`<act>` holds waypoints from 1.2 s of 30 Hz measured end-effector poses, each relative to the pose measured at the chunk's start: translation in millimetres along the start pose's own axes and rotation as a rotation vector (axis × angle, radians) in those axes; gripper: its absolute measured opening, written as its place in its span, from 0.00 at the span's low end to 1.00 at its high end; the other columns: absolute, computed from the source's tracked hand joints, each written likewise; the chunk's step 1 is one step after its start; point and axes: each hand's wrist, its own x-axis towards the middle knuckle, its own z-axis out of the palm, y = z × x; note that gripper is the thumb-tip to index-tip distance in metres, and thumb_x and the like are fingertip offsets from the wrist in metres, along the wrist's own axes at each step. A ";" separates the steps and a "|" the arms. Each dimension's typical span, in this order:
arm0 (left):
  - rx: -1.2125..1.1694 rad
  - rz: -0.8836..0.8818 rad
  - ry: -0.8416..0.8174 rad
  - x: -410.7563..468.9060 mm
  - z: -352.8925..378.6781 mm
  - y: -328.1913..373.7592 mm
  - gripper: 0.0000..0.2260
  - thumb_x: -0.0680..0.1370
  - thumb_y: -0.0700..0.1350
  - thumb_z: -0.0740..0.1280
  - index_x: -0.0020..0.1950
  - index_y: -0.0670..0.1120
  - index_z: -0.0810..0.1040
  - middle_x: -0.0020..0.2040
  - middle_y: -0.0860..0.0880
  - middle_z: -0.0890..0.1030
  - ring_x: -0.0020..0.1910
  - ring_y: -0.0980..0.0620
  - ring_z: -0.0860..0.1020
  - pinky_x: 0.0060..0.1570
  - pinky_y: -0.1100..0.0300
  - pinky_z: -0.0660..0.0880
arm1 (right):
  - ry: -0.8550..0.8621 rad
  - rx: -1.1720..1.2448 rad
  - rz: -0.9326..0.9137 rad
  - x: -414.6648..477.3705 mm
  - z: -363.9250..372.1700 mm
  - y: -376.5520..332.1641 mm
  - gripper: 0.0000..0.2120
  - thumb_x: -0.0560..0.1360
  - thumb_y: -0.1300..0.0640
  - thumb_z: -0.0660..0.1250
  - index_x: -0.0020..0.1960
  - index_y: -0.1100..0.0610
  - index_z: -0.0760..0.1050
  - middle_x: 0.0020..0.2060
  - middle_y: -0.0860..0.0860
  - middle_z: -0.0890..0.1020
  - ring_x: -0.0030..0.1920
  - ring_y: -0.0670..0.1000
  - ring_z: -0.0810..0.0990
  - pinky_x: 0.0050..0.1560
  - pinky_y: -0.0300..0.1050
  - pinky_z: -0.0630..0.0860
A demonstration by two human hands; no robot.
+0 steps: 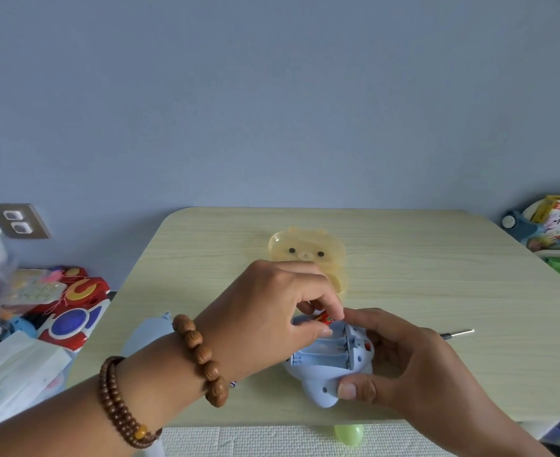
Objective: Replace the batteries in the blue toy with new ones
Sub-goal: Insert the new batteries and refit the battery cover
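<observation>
The light blue toy point(318, 377) lies upside down near the table's front edge, its battery compartment point(325, 352) open and facing up. My right hand point(414, 361) grips the toy from the right, thumb on its lower edge. My left hand point(272, 308) reaches over the compartment's far end and pinches a red battery point(325, 318) between thumb and fingers, just above the slots. The compartment's near slots look empty. A pale blue piece point(146, 334) lies partly hidden behind my left wrist.
A yellow bear-faced box point(305, 252) sits behind my hands on the pale wooden table point(437, 278). A small screwdriver point(458, 333) lies to the right. Toys and packets crowd the floor at left point(71, 311); boxes stand at the right point(559, 225).
</observation>
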 end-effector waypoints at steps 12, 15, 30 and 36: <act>0.147 0.076 -0.047 -0.5 14.2 -0.9 0.06 0.72 0.43 0.76 0.46 0.52 0.87 0.45 0.57 0.85 0.47 0.60 0.77 0.49 0.61 0.76 | -0.037 0.031 -0.032 0.1 -1.0 -4.8 0.28 0.60 0.53 0.86 0.59 0.44 0.85 0.52 0.53 0.86 0.54 0.55 0.87 0.59 0.61 0.82; 0.125 0.046 -0.055 -1.3 15.9 -0.9 0.07 0.71 0.43 0.77 0.47 0.53 0.87 0.46 0.57 0.84 0.48 0.61 0.76 0.50 0.62 0.75 | -0.033 0.046 -0.028 0.3 -1.0 -3.4 0.28 0.60 0.52 0.86 0.60 0.45 0.85 0.53 0.54 0.86 0.54 0.56 0.86 0.60 0.62 0.82; 0.133 -0.043 -0.006 -6.3 18.0 0.0 0.04 0.71 0.49 0.77 0.45 0.52 0.87 0.46 0.57 0.84 0.47 0.59 0.79 0.48 0.56 0.78 | -0.038 0.028 -0.032 -2.2 -0.3 -5.9 0.29 0.61 0.57 0.86 0.60 0.41 0.84 0.54 0.50 0.87 0.54 0.53 0.87 0.60 0.59 0.83; -0.041 -0.258 0.122 -11.1 14.0 8.3 0.08 0.71 0.52 0.77 0.45 0.54 0.80 0.41 0.58 0.82 0.45 0.59 0.80 0.44 0.67 0.76 | -0.015 0.051 -0.024 -2.6 0.1 -2.5 0.32 0.58 0.51 0.87 0.61 0.45 0.84 0.56 0.50 0.86 0.56 0.54 0.87 0.61 0.62 0.81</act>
